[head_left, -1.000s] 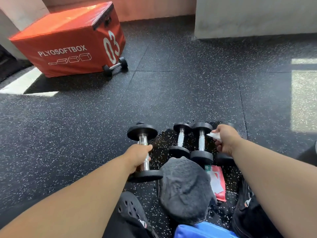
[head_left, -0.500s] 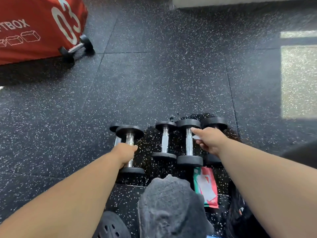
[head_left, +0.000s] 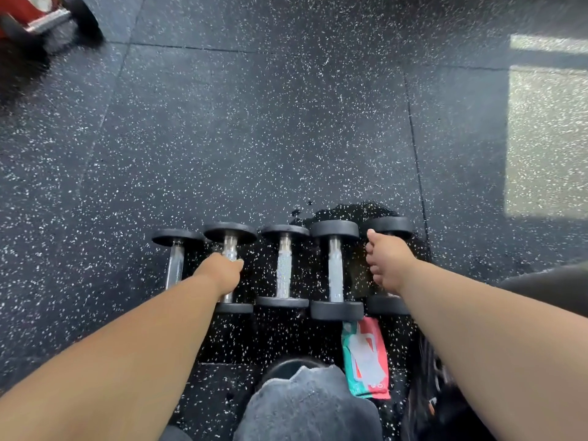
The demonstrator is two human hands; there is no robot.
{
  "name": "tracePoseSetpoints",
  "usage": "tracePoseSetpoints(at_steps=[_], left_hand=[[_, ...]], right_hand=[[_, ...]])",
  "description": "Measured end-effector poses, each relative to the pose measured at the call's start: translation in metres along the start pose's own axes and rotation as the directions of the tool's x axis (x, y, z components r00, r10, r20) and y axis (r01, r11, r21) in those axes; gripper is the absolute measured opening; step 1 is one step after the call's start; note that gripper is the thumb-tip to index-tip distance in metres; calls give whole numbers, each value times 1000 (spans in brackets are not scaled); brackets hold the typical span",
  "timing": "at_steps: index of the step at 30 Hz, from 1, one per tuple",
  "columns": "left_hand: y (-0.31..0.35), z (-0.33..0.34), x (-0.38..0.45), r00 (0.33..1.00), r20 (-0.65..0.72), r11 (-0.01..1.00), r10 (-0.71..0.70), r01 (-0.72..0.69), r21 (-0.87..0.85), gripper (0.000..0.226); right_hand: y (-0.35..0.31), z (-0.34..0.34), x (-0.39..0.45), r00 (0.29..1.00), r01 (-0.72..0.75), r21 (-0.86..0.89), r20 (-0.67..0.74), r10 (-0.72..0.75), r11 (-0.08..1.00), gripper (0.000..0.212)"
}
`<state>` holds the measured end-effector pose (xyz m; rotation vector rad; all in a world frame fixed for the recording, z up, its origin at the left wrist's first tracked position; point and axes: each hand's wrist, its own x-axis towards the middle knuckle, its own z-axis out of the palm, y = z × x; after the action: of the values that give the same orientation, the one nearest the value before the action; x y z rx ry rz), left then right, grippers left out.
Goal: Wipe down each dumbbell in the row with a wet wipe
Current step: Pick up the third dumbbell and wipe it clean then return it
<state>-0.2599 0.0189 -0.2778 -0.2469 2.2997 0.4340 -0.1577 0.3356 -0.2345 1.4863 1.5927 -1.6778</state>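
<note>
Several black dumbbells with chrome handles lie side by side on the speckled rubber floor. My left hand (head_left: 222,272) is closed around the handle of the second dumbbell from the left (head_left: 229,238), which rests on the floor beside the leftmost dumbbell (head_left: 175,265). My right hand (head_left: 386,262) is curled over the handle of the rightmost dumbbell (head_left: 393,226); the white wet wipe it held a moment ago is hidden under the fingers. The third dumbbell (head_left: 284,268) and fourth dumbbell (head_left: 335,268) lie untouched between my hands.
A red and green wipes packet (head_left: 366,358) lies just behind the fourth dumbbell. A wet patch (head_left: 350,211) darkens the floor beyond the right dumbbells. A grey cap (head_left: 311,405) sits at the bottom centre. Another dumbbell (head_left: 41,20) lies against a red box, top left.
My left hand has lowered its dumbbell into the row beside the leftmost one. My right hand has shifted with the wipe onto the rightmost handle. The view has tilted down.
</note>
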Motion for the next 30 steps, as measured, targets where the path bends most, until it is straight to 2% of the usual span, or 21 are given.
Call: tracePoseSetpoints(at_steps=[5, 11, 16, 19, 22, 24, 26, 28, 30], left_hand=[[-5, 13, 19, 999, 12, 999, -33, 33, -43, 51], [-7, 17, 30, 995, 55, 987, -81, 87, -132, 37], [-5, 22, 31, 984, 38, 962, -176, 180, -203, 46], [0, 25, 27, 967, -20, 930, -254, 239, -278, 56], [10, 29, 10, 927, -177, 919, -330, 273, -284, 59], [20, 32, -6, 922, -321, 960, -218, 144, -239, 50], [30, 33, -19, 904, -423, 992, 65, -106, -73, 44], [42, 31, -18, 845, -406, 937, 347, -328, 118, 48], [62, 26, -5, 818, -288, 865, 498, -447, 227, 63]], right_hand=[[7, 7, 26, 996, -10, -119, -86, 0, 993, 48], [13, 19, 45, 992, -11, -105, -130, -2, 994, 42], [14, 14, 56, 984, -23, -87, -179, 7, 996, 40], [14, 9, 64, 986, -68, -26, -152, 63, 997, 36], [8, 6, 61, 988, -117, -12, -104, 116, 993, 29], [4, 6, 58, 985, -140, -15, -100, 138, 990, 11], [5, 7, 59, 979, -173, -22, -117, 169, 985, 12], [6, 10, 61, 979, -164, -10, -127, 161, 986, 13], [10, 8, 67, 986, -127, -19, -109, 124, 992, 16]])
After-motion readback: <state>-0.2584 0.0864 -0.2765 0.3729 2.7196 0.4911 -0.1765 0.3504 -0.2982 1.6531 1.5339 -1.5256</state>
